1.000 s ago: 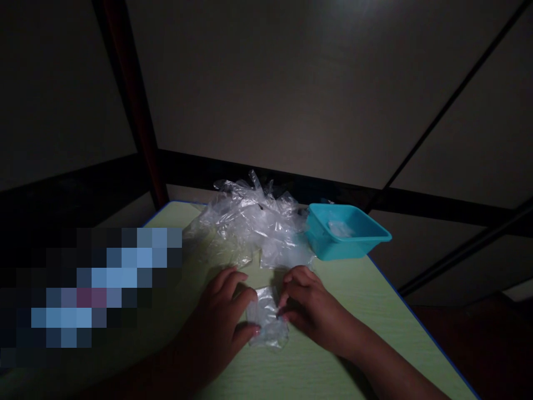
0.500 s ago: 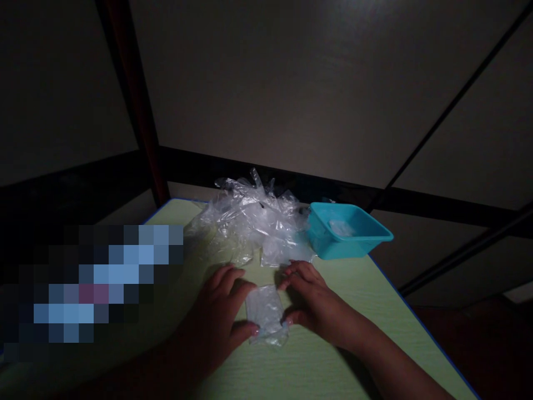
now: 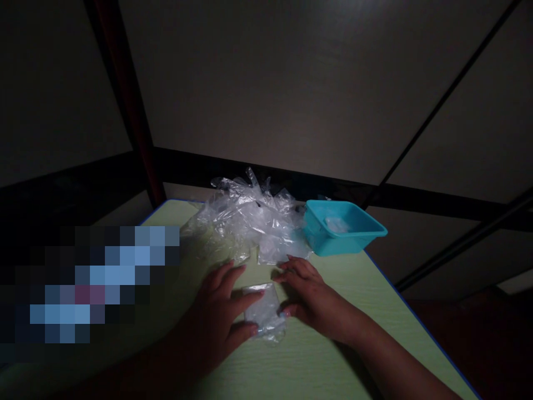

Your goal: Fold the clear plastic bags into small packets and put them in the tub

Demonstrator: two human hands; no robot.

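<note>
A small folded clear plastic bag (image 3: 265, 311) lies flat on the light green table, between my hands. My left hand (image 3: 220, 311) is open over its left side, one finger stretched across the top and the thumb touching near the lower left. On the other side my right hand (image 3: 306, 291) is open too, its thumb at the right edge and its fingers apart above the bag's upper right corner. Beyond the hands is a loose heap of crumpled clear plastic bags (image 3: 254, 214).
A turquoise plastic basin (image 3: 337, 244) stands at the back right of the table (image 3: 325, 366), with a folded clear piece (image 3: 336, 224) inside. Dark wall panels rise behind the table. Blurred blocks hide an area at the left edge.
A finger of my left hand has stretched further across the folded bag. My right thumb has shifted slightly up along its edge. The whole view has moved a little.
</note>
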